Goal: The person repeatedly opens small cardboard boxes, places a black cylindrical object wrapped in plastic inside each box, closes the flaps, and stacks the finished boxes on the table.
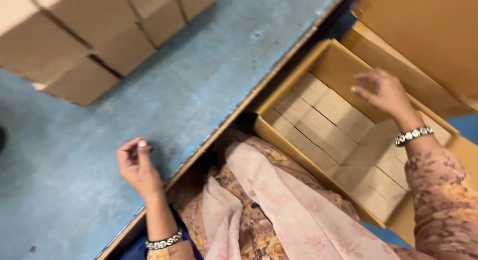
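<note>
From my seat I can't tell what my left hand point(137, 165) pinches — too small and dark — while the stacked boxes point(89, 46) run off the top edge, and my right forearm covers part of the carton's point(298, 70) packed rows.
</note>
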